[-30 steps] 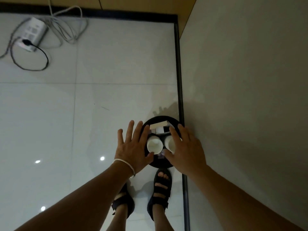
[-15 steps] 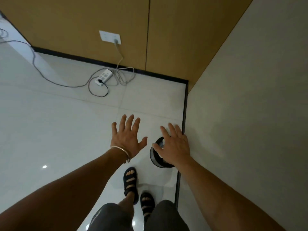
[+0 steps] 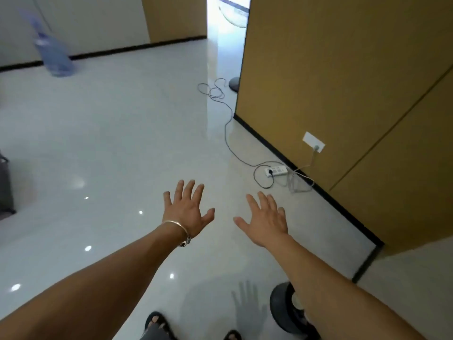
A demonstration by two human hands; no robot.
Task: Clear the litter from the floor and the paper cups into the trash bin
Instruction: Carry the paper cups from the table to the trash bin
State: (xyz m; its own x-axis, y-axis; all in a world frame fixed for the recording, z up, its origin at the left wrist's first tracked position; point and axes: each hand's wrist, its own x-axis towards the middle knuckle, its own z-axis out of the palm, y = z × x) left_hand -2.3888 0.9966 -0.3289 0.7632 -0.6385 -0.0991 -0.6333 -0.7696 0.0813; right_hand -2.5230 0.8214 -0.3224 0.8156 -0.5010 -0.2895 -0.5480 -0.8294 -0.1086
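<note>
The round black trash bin (image 3: 282, 307) stands on the floor at the bottom right, mostly hidden behind my right forearm. A pale paper cup (image 3: 297, 301) shows inside its rim. My left hand (image 3: 187, 210), with a bracelet on the wrist, is stretched out palm down over the tiled floor, fingers spread and holding nothing. My right hand (image 3: 266, 220) is beside it, also spread and holding nothing. Both hands are well ahead of and above the bin.
A white power strip (image 3: 275, 171) with tangled cables (image 3: 229, 123) lies by the wooden wall (image 3: 343, 82), under a wall socket (image 3: 313, 142). A blue water bottle (image 3: 52, 57) stands far left. A dark object (image 3: 5, 185) is at the left edge. A doorway (image 3: 226, 25) lies ahead.
The view has swung up and away from the bin. Both hands have lifted off the bin's rim and now hover spread over open floor.
</note>
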